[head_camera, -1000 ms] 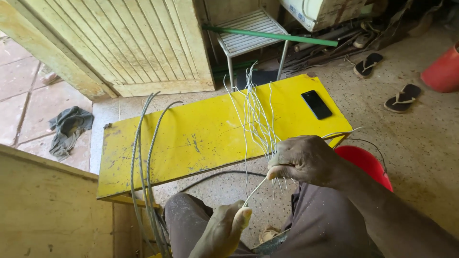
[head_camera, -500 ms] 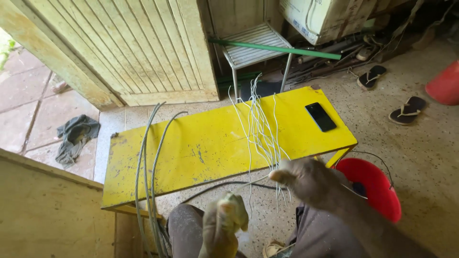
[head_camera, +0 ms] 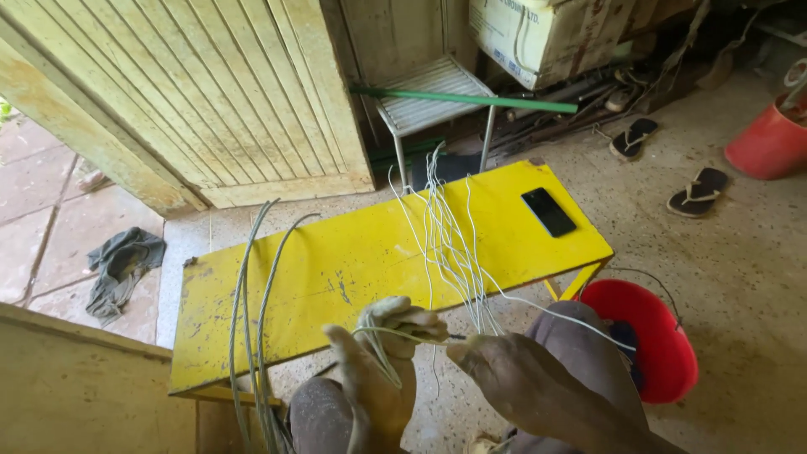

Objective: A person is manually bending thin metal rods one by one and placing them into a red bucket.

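A: In the head view, what do the hands hold?

B: The left hand is curled, and its fingers are closed around a loop of the pale thin wires. The right hand pinches the same wires between thumb and fingers, just beside the left hand.

A: Where do the wires go?

B: They rise from the hands and fan out over the yellow bench, with the free ends pointing up toward the small white stool.

A: What else is around?

B: A black phone lies on the right part of the bench. A grey cable bundle hangs over its left front edge. A red bucket stands right of the knees.
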